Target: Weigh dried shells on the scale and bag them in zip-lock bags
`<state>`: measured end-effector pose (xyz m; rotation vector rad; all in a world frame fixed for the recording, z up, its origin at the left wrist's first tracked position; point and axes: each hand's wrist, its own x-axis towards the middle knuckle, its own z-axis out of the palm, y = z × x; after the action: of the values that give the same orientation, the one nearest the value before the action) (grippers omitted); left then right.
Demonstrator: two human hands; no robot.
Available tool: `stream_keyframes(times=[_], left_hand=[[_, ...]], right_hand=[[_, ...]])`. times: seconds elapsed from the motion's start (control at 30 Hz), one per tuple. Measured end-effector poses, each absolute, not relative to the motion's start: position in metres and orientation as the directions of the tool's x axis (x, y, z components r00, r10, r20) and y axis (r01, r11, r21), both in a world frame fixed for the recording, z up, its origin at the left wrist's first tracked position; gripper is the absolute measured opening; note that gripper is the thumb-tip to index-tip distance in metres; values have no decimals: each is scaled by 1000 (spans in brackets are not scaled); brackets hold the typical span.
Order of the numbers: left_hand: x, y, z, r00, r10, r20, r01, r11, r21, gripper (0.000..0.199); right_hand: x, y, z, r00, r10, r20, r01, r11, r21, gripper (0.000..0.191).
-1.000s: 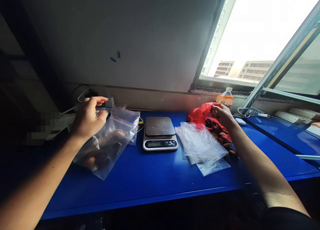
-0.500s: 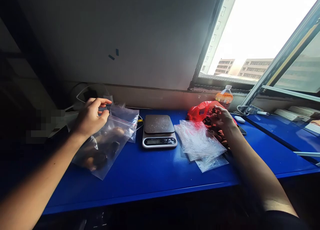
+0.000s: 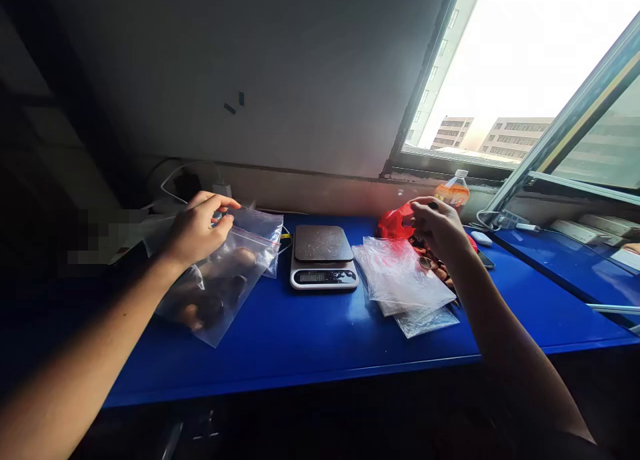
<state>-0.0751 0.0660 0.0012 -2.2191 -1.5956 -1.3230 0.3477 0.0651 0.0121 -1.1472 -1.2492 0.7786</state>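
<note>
My left hand (image 3: pixel 203 230) is at the mouth of a clear zip bag (image 3: pixel 235 283), thumb and forefinger curled at its upper edge. Several brown and tan rounded pieces show through the film. Over a red plastic bag (image 3: pixel 393 223), my right hand (image 3: pixel 440 230) is closed with its fingertips together. A small dark brown piece (image 3: pixel 433 206) shows between its fingers. Below it lie several brown curled pieces (image 3: pixel 437 270), which look like dried mushrooms. A kitchen scale (image 3: pixel 324 247) with a bare plate stands between my hands.
Flat clear bags (image 3: pixel 407 280) lie stacked right of the scale. A bottle of orange drink (image 3: pixel 454 192) stands by the window, and a white mouse (image 3: pixel 481 239) lies right of it. Cables (image 3: pixel 173 180) run along the wall. The blue table's (image 3: pixel 320 370) front edge is near me.
My right hand has risen slightly and moved left, off the brown pieces. My left hand stays at the zip bag's mouth. The whole view has shifted a little.
</note>
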Motion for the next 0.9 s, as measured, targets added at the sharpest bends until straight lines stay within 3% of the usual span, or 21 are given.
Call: stream_keyframes(times=[0.07, 0.13, 0.23, 0.43, 0.7, 0.77, 0.9], left_hand=[[-74, 68, -2, 94, 725, 682, 815, -449, 365, 23], [-73, 69, -5, 108, 726, 679, 816, -455, 356, 23], [-68, 68, -8, 149, 716, 682, 818, -476, 321, 22], [-46, 49, -5, 318, 626, 713, 776, -603, 183, 21], [-30, 48, -19, 379, 685, 623, 743, -626, 236, 23], [-30, 51, -24, 379, 705, 599, 751, -613, 246, 24], [-29, 53, -30, 385, 732, 562, 766, -593, 248, 24]], right_hand=[[313, 63, 15, -46, 904, 424, 370, 410, -834, 28], [275, 70, 14, -259, 856, 447, 558, 510, -654, 17], [230, 88, 9, -373, 836, 403, 691, 540, -480, 7], [208, 115, 6, -345, 841, 417, 725, 521, -451, 17], [204, 130, -6, -577, 779, 246, 678, 624, -389, 27], [210, 130, 2, -588, 754, 292, 646, 655, -392, 29], [250, 111, 21, -502, 677, 539, 599, 721, -348, 34]])
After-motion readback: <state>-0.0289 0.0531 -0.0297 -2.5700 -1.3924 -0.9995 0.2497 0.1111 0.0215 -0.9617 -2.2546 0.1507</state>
